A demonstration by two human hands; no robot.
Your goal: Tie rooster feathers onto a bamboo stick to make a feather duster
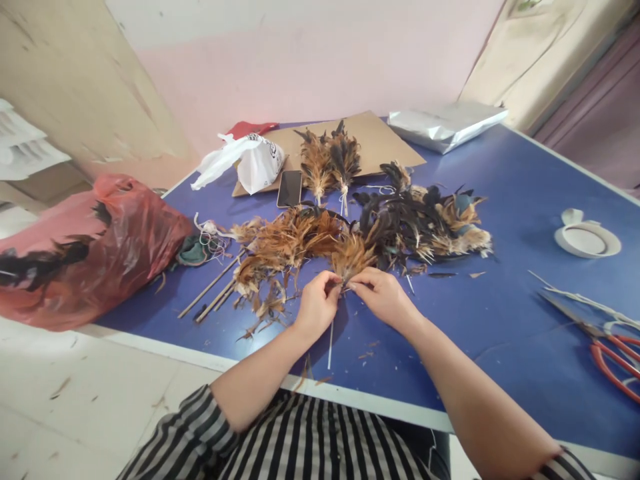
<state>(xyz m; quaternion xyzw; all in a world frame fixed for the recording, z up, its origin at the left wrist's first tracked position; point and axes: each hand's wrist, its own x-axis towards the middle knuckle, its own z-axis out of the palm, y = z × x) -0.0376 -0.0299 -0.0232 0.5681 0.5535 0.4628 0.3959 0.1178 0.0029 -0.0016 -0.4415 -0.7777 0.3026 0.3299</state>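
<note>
Near the front of the blue table, both my hands meet at the base of a brown feather bundle (354, 257), whose tips point away from me. My left hand (317, 300) pinches it from the left, with thumb and fingers together. From the other side my right hand (384, 297) also pinches at the base. A thin pale strip (331, 347) hangs down below my left fingers. Just beyond lie a heap of loose brown feathers (295, 237) and, to its right, a heap of black feathers (400, 223). My fingertips hide where the bundle is gripped.
Two tied feather bundles (330, 160) lie on cardboard (385, 137) by a phone (289, 189). Left are thin sticks (210, 290) and a red plastic bag (125, 240). At right are a tape roll (587, 240), red-handled scissors (597, 337) and a silver package (445, 127).
</note>
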